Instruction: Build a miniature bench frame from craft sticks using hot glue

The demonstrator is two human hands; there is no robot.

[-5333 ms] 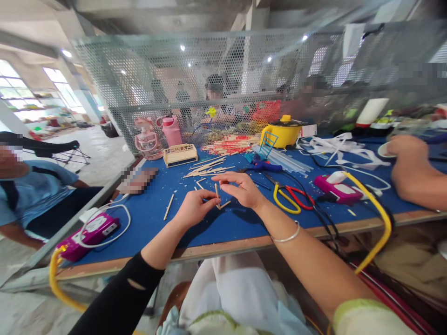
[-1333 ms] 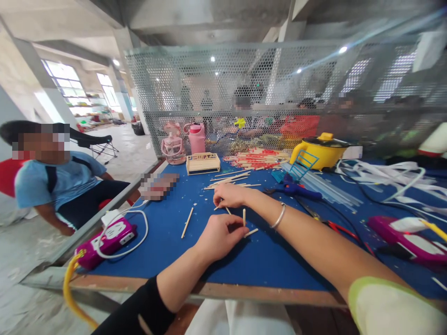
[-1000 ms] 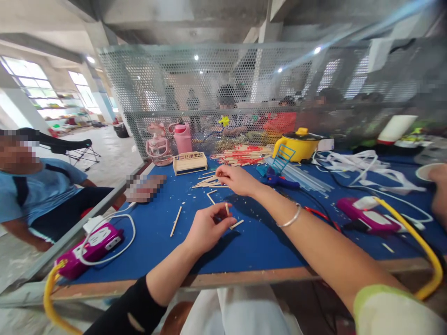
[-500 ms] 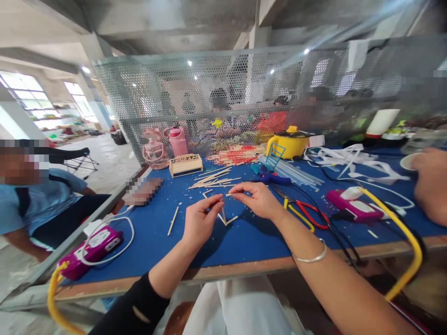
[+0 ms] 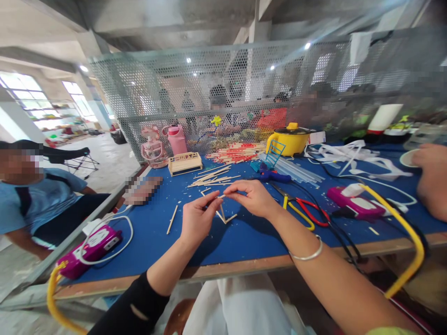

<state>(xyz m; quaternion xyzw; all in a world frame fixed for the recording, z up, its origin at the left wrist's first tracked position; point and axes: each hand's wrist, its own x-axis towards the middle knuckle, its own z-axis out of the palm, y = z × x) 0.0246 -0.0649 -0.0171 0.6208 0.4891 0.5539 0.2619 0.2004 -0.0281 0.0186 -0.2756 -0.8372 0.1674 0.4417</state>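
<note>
My left hand (image 5: 198, 217) is closed in a pinch over the blue tabletop. Its fingertips meet those of my right hand (image 5: 254, 199), also pinching. Between them shows a short pale wooden stick (image 5: 221, 196), mostly covered by the fingers. Just below lies a bent frame of joined sticks (image 5: 226, 220), partly hidden by my left hand. A single loose stick (image 5: 172, 219) rests to the left. Beyond the hands is a pile of plain sticks (image 5: 213, 177), and behind it stands a small wooden model (image 5: 185, 164).
Scissors with red and yellow handles (image 5: 307, 211) and a blue glue gun (image 5: 274, 175) lie on the right. A yellow pot (image 5: 289, 142) stands behind. Purple power strips (image 5: 92, 249) with cables sit at both sides. Another person's hand (image 5: 435, 177) is at far right, and a person (image 5: 38, 195) sits left.
My right hand has moved slightly left, closing the gap to my left hand. The short stick is now between both sets of fingertips.
</note>
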